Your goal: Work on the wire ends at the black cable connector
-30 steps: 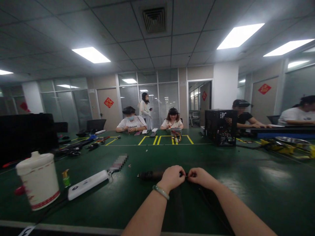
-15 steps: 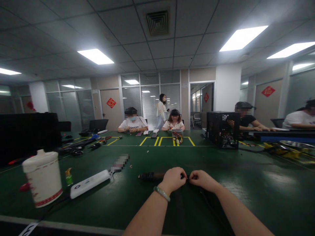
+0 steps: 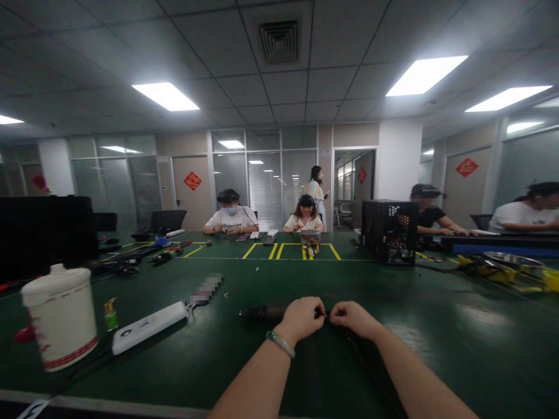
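A long black tool-like object point(image 3: 264, 314) lies on the green table, its right end reaching under my left hand point(image 3: 304, 317). The fingers of my left hand are closed around that dark end. Close beside it on the right, my right hand point(image 3: 351, 317) is pinched on something small and dark at the object's tip, too small to make out. A dark cable point(image 3: 364, 361) runs from near my right hand toward the table's front edge.
A white lidded cup point(image 3: 63, 320), a small green bottle point(image 3: 110, 317) and a white power bank point(image 3: 148, 327) stand or lie at the left. A black computer case point(image 3: 388, 233) is at the back right. Several people sit beyond the table; a person point(image 3: 315, 189) stands behind them.
The view has turned slightly right, so table items sit further left. The standing person has moved right. Both hands keep their closed pose at the black object.
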A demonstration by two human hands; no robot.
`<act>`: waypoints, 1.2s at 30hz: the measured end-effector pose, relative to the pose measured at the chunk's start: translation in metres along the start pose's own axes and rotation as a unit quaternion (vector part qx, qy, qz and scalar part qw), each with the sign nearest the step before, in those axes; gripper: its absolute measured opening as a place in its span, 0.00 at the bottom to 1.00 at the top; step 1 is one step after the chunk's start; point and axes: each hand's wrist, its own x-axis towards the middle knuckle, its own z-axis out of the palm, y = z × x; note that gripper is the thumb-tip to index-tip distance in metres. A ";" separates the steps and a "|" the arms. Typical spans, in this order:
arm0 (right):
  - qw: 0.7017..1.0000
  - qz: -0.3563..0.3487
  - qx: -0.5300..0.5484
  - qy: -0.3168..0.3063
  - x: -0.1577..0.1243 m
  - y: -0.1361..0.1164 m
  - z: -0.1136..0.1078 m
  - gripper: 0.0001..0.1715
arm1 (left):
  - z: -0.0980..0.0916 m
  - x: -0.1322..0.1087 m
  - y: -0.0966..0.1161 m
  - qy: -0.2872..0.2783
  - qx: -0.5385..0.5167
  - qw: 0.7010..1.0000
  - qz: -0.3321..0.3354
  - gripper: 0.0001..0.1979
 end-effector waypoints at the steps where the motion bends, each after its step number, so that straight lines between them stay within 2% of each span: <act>1: 1.000 0.003 0.003 -0.002 0.000 0.000 0.000 0.10 | 0.001 0.000 -0.001 0.000 -0.004 1.000 0.001 0.08; 12: 1.000 0.010 -0.008 0.014 -0.001 -0.007 0.003 0.11 | 0.000 0.002 0.000 -0.015 -0.001 1.000 -0.011 0.08; 21: 1.000 -0.010 -0.015 0.015 0.002 0.000 0.003 0.11 | 0.003 0.003 -0.002 -0.007 0.009 1.000 -0.009 0.08; 36: 1.000 -0.012 -0.026 -0.004 -0.001 -0.001 0.000 0.11 | 0.006 0.003 -0.004 0.002 -0.005 1.000 0.006 0.08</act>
